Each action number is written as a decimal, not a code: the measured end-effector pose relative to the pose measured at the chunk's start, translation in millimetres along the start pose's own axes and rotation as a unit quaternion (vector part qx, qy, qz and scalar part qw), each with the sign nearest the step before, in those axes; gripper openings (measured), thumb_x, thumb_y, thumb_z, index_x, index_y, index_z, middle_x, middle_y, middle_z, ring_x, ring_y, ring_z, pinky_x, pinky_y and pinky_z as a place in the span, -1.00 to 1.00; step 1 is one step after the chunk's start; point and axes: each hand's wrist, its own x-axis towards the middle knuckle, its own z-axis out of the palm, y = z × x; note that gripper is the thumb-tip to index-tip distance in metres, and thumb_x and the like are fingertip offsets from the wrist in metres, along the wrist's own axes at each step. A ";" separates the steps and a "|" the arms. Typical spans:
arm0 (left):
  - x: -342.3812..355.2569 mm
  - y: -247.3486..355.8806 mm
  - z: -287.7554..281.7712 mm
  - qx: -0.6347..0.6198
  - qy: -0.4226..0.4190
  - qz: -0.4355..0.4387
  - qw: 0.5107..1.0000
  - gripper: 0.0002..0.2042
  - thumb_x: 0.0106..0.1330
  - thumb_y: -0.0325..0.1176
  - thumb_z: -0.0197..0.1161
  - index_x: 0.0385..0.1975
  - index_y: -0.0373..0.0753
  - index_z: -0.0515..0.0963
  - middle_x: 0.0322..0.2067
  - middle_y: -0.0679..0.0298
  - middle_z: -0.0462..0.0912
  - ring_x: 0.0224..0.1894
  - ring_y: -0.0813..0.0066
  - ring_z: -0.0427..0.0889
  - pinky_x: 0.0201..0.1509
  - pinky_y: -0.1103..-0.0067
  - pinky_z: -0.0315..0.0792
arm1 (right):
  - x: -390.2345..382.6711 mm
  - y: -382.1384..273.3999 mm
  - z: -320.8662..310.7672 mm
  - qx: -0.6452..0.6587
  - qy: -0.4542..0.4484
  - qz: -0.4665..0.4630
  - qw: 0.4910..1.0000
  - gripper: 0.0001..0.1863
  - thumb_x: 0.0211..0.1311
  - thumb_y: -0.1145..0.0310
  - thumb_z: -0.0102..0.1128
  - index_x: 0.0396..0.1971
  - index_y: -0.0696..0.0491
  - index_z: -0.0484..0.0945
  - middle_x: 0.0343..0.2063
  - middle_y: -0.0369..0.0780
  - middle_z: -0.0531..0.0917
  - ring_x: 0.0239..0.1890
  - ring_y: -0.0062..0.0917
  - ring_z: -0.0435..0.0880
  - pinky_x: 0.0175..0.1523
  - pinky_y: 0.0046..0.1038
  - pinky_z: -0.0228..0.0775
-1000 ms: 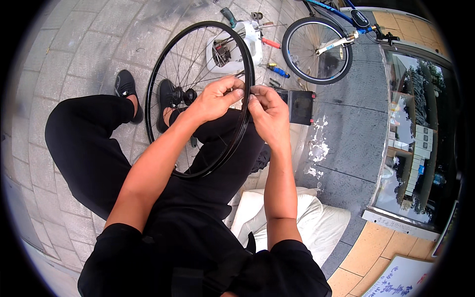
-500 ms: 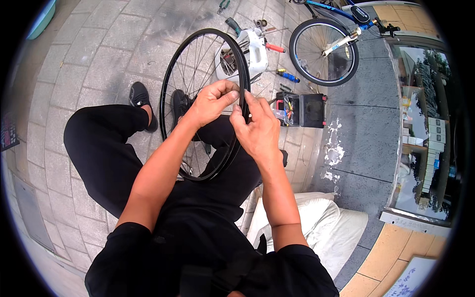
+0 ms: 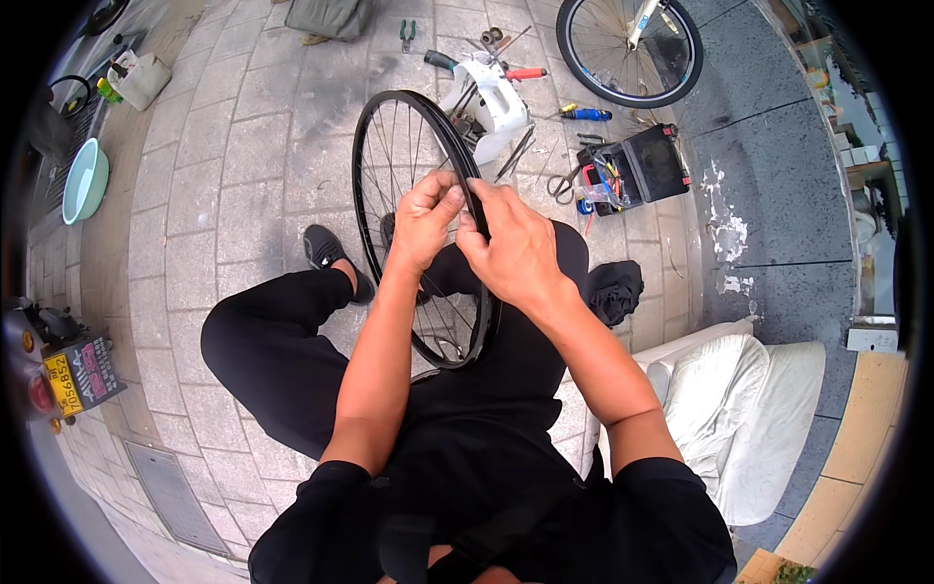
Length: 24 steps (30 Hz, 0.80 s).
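Note:
A black bicycle wheel (image 3: pixel 485 313) with thin spokes stands upright, tilted a little, between my legs and against my lap. My left hand (image 3: pixel 424 226) is closed on the wheel's rim edge from the left side, thumb and fingers pinching near its upper right part. From the other side my right hand (image 3: pixel 516 248) grips the same stretch, with its thumb and fingertips pressed on the black rim. Both sets of fingertips nearly meet. Whether a tire bead lies under them is hard to make out.
Beyond the wheel lie a cut white plastic jug (image 3: pixel 501 107) with tools, a blue screwdriver (image 3: pixel 587 114), scissors (image 3: pixel 561 188) and an open black toolbox (image 3: pixel 654 167). Another bicycle wheel (image 3: pixel 574 54) stands farther off. White cloth (image 3: pixel 715 404) lies to my right; a green basin (image 3: pixel 86 181) sits far left.
The whole view has shifted, bringing the basin and more ground on the left into sight. Both hands remain on the wheel's rim, with the fingers only slightly rearranged.

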 end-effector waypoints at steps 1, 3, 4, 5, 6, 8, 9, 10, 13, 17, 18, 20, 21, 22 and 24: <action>-1.6 3.1 2.0 -0.014 -0.002 0.008 1.000 -0.88 0.56 -0.44 0.24 -0.03 -0.31 0.61 -0.23 0.46 0.62 -0.20 0.69 0.53 -0.06 0.65 0.47 | -1.0 -1.1 0.9 0.003 -0.001 0.011 1.000 -0.47 0.22 0.35 0.38 0.18 0.22 0.56 -0.19 0.02 0.72 -0.24 -0.02 0.77 -0.13 -0.13 0.64; 0.9 3.8 -1.7 -0.006 -0.015 -0.002 1.000 -0.85 0.58 -0.43 0.22 -0.01 -0.34 0.63 -0.17 0.40 0.67 -0.13 0.65 0.57 0.03 0.61 0.48 | -1.0 0.4 2.7 0.013 0.002 0.014 1.000 -0.45 0.22 0.35 0.38 0.20 0.22 0.53 -0.18 0.03 0.72 -0.23 -0.01 0.77 -0.12 -0.12 0.64; 1.7 4.0 -3.3 -0.003 -0.021 -0.007 1.000 -0.83 0.58 -0.43 0.20 0.00 -0.35 0.63 -0.14 0.37 0.69 -0.10 0.63 0.59 0.07 0.59 0.49 | -1.1 0.5 3.3 0.017 0.002 0.015 1.000 -0.44 0.23 0.34 0.38 0.21 0.23 0.52 -0.18 0.04 0.72 -0.22 -0.01 0.77 -0.11 -0.12 0.64; 1.7 4.1 -4.6 -0.002 -0.021 -0.016 1.000 -0.82 0.59 -0.41 0.19 0.01 -0.36 0.63 -0.11 0.35 0.70 -0.08 0.61 0.60 0.09 0.57 0.49 | -0.9 -1.3 3.3 0.017 0.000 0.022 1.000 -0.44 0.22 0.35 0.39 0.20 0.22 0.53 -0.17 0.04 0.73 -0.22 0.00 0.77 -0.11 -0.12 0.64; 2.9 3.0 -5.6 -0.015 -0.024 -0.018 0.999 -0.81 0.60 -0.41 0.19 0.02 -0.36 0.63 -0.10 0.35 0.70 -0.08 0.61 0.60 0.10 0.57 0.49 | 0.5 -2.2 2.4 0.026 0.001 0.024 0.999 -0.45 0.22 0.35 0.39 0.19 0.22 0.53 -0.17 0.04 0.73 -0.21 0.00 0.77 -0.11 -0.12 0.64; 3.4 -1.2 -9.8 -0.041 -0.029 -0.020 0.999 -0.81 0.60 -0.41 0.19 0.03 -0.37 0.63 -0.10 0.35 0.71 -0.07 0.61 0.60 0.10 0.57 0.49 | 2.1 -3.4 1.9 0.045 0.001 0.028 0.999 -0.46 0.21 0.35 0.40 0.18 0.22 0.55 -0.17 0.04 0.73 -0.21 0.00 0.77 -0.11 -0.12 0.64; 2.4 -1.7 -10.7 -0.056 -0.037 -0.031 0.997 -0.80 0.60 -0.40 0.18 0.04 -0.37 0.62 -0.10 0.35 0.71 -0.09 0.61 0.61 0.09 0.58 0.49 | 2.4 -1.7 2.4 0.048 0.005 0.022 0.999 -0.46 0.20 0.35 0.40 0.17 0.21 0.56 -0.18 0.03 0.73 -0.22 0.00 0.77 -0.12 -0.12 0.64; 2.2 -2.2 -12.0 -0.063 -0.043 -0.033 0.997 -0.79 0.60 -0.39 0.18 0.05 -0.37 0.62 -0.10 0.35 0.71 -0.09 0.61 0.61 0.08 0.58 0.49 | 2.1 0.5 4.0 0.051 0.009 0.015 0.999 -0.47 0.19 0.35 0.41 0.16 0.21 0.57 -0.19 0.02 0.73 -0.23 -0.01 0.77 -0.12 -0.13 0.64; 2.2 0.4 -13.3 -0.077 -0.052 -0.029 0.995 -0.79 0.60 -0.39 0.19 0.06 -0.37 0.61 -0.12 0.35 0.71 -0.11 0.62 0.61 0.05 0.60 0.51 | 5.8 -1.7 0.2 0.028 -0.008 0.007 1.000 -0.50 0.17 0.34 0.42 0.12 0.20 0.61 -0.23 -0.01 0.73 -0.27 -0.03 0.77 -0.16 -0.14 0.64; -0.4 2.0 -12.7 -0.064 -0.053 -0.018 0.996 -0.79 0.58 -0.43 0.22 0.09 -0.37 0.58 -0.14 0.32 0.71 -0.16 0.61 0.66 -0.02 0.61 0.58 | 10.7 -0.8 -8.0 -0.007 -0.029 -0.025 0.999 -0.53 0.16 0.33 0.42 0.07 0.19 0.65 -0.31 -0.05 0.71 -0.36 -0.07 0.76 -0.23 -0.16 0.64; -0.7 2.4 -11.9 -0.062 -0.054 -0.015 0.996 -0.79 0.58 -0.45 0.22 0.10 -0.37 0.57 -0.14 0.31 0.71 -0.17 0.60 0.67 -0.04 0.62 0.60 | 11.1 0.7 -8.2 -0.006 -0.019 -0.032 0.999 -0.54 0.16 0.34 0.42 0.06 0.19 0.65 -0.32 -0.05 0.71 -0.36 -0.07 0.76 -0.24 -0.16 0.63; -2.5 -0.3 -4.6 -0.088 -0.019 -0.020 0.996 -0.81 0.53 -0.50 0.28 0.05 -0.40 0.60 -0.20 0.31 0.71 -0.21 0.61 0.68 -0.06 0.63 0.61 | 10.2 4.2 -4.9 -0.004 0.002 -0.047 0.999 -0.56 0.16 0.34 0.42 0.04 0.20 0.66 -0.34 -0.05 0.70 -0.38 -0.07 0.75 -0.26 -0.16 0.62; -1.7 -2.0 -1.9 -0.095 -0.003 -0.023 0.995 -0.81 0.52 -0.50 0.29 0.04 -0.40 0.61 -0.23 0.31 0.71 -0.24 0.60 0.67 -0.08 0.62 0.62 | 10.4 4.5 -3.9 -0.001 0.003 -0.046 0.999 -0.56 0.16 0.35 0.42 0.04 0.20 0.66 -0.35 -0.05 0.69 -0.38 -0.07 0.75 -0.26 -0.16 0.62; -1.0 -3.7 0.7 -0.102 0.013 -0.026 0.994 -0.82 0.51 -0.51 0.30 0.03 -0.41 0.62 -0.26 0.32 0.71 -0.26 0.60 0.67 -0.09 0.61 0.62 | 10.0 4.2 -3.2 0.002 0.004 -0.044 0.999 -0.56 0.16 0.35 0.42 0.03 0.20 0.66 -0.35 -0.05 0.69 -0.38 -0.07 0.75 -0.26 -0.16 0.62; -2.1 -5.7 3.8 -0.092 0.033 -0.017 0.995 -0.86 0.51 -0.52 0.29 -0.03 -0.40 0.62 -0.28 0.34 0.70 -0.28 0.62 0.66 -0.13 0.63 0.59 | 8.8 2.6 -3.3 0.002 -0.001 -0.039 0.999 -0.56 0.16 0.36 0.42 0.03 0.21 0.66 -0.33 -0.04 0.70 -0.36 -0.07 0.76 -0.24 -0.16 0.63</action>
